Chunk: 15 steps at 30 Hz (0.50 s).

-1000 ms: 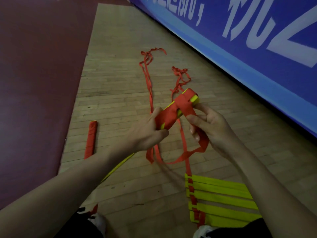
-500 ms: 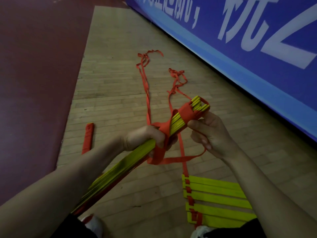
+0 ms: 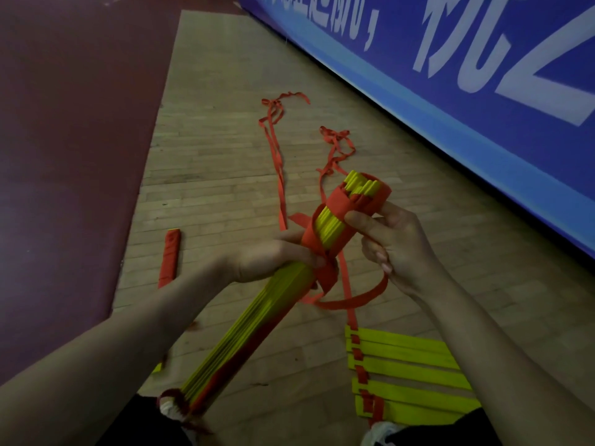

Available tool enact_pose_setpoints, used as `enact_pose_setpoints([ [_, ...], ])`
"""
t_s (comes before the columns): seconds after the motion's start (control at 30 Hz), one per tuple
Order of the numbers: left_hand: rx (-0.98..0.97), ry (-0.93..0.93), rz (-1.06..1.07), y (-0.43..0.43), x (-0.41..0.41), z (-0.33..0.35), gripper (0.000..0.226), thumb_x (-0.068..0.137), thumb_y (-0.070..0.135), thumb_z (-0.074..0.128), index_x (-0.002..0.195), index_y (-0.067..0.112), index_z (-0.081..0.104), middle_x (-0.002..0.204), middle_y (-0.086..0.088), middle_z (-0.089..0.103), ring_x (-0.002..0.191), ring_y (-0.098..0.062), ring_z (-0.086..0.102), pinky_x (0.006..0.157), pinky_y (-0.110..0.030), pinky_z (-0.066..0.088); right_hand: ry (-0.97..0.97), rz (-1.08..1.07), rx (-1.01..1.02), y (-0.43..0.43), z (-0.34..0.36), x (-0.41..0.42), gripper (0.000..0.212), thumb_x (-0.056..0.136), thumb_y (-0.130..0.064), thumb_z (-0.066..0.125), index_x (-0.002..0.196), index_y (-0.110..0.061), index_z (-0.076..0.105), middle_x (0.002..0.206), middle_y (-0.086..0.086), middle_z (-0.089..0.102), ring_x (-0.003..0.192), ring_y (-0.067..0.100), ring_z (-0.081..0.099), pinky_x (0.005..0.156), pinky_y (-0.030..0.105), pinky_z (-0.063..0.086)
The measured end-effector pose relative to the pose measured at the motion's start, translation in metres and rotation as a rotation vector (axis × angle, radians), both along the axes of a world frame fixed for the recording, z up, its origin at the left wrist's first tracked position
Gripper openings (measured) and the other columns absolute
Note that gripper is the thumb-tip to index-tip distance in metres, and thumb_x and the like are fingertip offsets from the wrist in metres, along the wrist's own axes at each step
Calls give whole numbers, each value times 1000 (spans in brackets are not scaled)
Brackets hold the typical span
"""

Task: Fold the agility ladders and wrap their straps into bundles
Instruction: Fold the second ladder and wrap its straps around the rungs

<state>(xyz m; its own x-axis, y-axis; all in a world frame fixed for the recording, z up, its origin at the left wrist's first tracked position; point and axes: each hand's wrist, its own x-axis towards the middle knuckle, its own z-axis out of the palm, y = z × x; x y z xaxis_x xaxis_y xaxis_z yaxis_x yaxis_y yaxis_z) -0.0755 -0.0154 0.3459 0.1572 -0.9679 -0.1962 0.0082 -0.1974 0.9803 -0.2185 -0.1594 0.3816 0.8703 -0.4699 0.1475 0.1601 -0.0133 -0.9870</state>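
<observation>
Left hand [image 3: 273, 262] grips folded ladder [image 3: 251, 329]; right hand [image 3: 396, 249] holds red strap [image 3: 354, 300].

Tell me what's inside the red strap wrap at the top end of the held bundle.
Stacked yellow rungs, their ends poking out of the red strap wrap. Red folds show among them. The right hand covers its near side; deeper layers hidden.

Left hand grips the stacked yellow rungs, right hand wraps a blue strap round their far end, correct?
The strap is red, not blue, per the head view; the left hand grips the yellow rungs and the right hand wraps it.
</observation>
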Motion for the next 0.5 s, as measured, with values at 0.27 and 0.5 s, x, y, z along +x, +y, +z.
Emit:
enact_pose_setpoints([
  [0.27,-87,-238,204,-16,-27,10,31,86,35,68,85,5,59,64,-5,56,58,-24,51,55,-36,44,117,58,-12,-21,2,-5,36,71,-31,69,102,-13,62,38,-5,40,25,4,28,33,18,17],
  [0.5,-119,-511,374,-19,-23,9,16,91,20,64,88,5,58,58,9,44,48,-3,41,51,-24,38,236,226,-101,-17,-15,-3,19,84,-25,62,94,-10,57,65,0,64,52,9,58,51,18,46],
])
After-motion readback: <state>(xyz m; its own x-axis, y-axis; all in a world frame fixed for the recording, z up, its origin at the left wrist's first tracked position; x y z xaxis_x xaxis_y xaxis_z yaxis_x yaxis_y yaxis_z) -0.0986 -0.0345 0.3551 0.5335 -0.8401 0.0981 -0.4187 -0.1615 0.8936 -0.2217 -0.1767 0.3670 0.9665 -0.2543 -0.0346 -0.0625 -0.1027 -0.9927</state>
